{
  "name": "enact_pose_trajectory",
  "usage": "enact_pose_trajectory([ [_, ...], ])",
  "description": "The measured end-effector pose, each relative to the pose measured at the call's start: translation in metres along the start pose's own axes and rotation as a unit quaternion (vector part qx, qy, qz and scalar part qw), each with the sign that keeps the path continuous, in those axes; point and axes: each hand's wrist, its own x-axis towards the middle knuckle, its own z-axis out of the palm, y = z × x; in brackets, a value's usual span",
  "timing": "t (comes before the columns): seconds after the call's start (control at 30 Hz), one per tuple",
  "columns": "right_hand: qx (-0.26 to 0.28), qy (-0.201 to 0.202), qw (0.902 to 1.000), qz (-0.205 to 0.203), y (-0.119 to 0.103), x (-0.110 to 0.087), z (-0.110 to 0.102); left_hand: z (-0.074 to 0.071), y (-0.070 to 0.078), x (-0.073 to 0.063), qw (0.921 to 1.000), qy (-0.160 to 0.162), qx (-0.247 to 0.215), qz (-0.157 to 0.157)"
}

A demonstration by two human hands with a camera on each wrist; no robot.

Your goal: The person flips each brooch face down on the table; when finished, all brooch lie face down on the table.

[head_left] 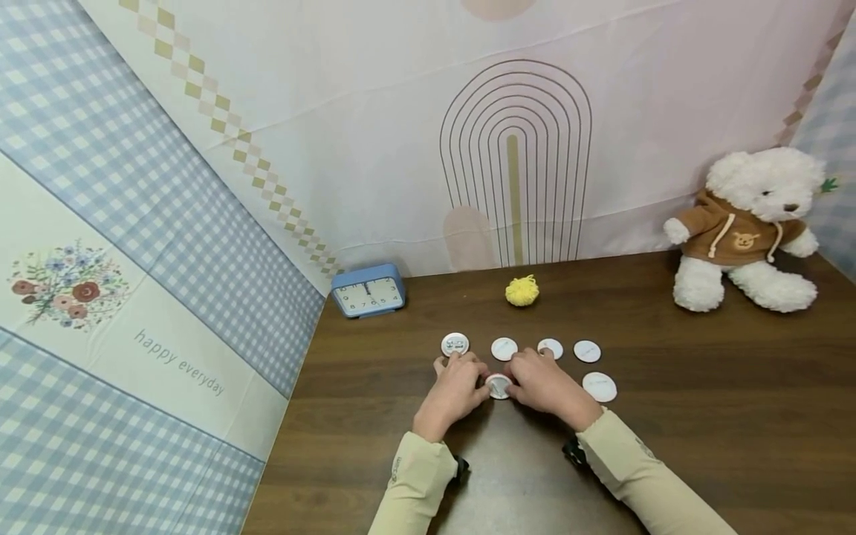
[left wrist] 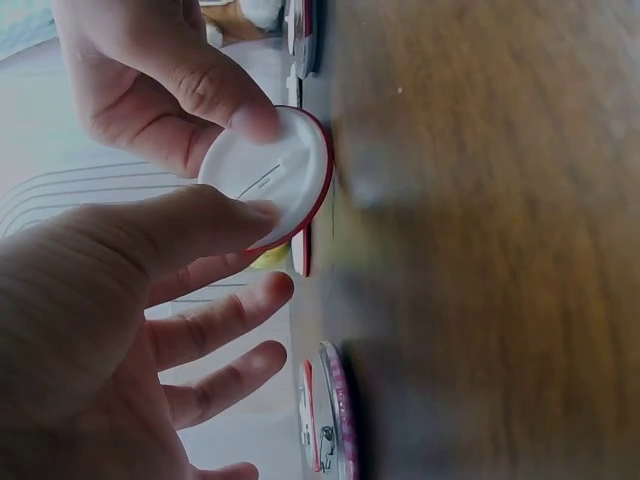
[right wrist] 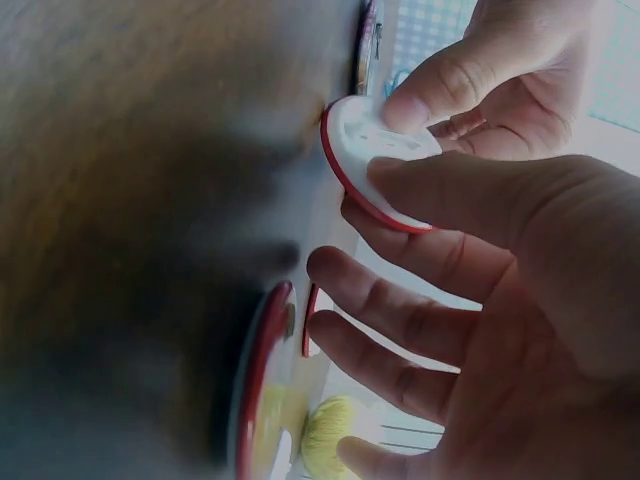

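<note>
Between my two hands is a round pin-back button badge [head_left: 498, 386], tilted up over the table. Its white back, with a pin across it, and its red edge show in the left wrist view. My left hand [head_left: 455, 390] pinches one side between thumb and forefinger, the other fingers spread apart. From the opposite side my right hand [head_left: 543, 383] grips the same badge, thumb on the white back. Near the left fingertips lies a badge with a metal-looking back [head_left: 455, 343]. Beyond the right fingers is another white badge [head_left: 550, 348], partly covered by them.
More white badges lie around: one behind the hands [head_left: 504, 349], one further right [head_left: 587, 351], one beside the right wrist [head_left: 599, 387]. Toward the back wall stand a blue clock [head_left: 369, 290], a yellow yarn ball [head_left: 521, 291] and a white teddy bear [head_left: 745, 230] in a brown hoodie.
</note>
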Motion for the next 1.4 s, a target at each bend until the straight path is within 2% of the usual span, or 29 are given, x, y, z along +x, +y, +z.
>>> enact_pose_trajectory([
  [0.27,-0.01,0.006,0.9984,0.055,-0.002,0.002,0.005,0.005,0.002,0.002,0.9993,0.01,-0.004,-0.035],
  [0.5,-0.019,0.023,0.9951,0.094,-0.008,0.006,0.007,0.007,0.005,0.003,0.998,-0.003,-0.011,-0.063],
  [0.67,-0.013,0.015,0.9919,0.126,-0.007,0.009,0.009,0.008,0.004,0.003,0.9956,0.001,-0.026,-0.09],
  [0.87,-0.007,0.015,0.9918,0.127,-0.006,0.01,0.009,0.009,0.004,0.004,0.9944,-0.002,-0.033,-0.1],
  [1.4,0.002,0.022,0.9929,0.117,-0.005,0.011,0.011,0.007,0.006,0.006,0.9956,-0.021,-0.016,-0.09],
])
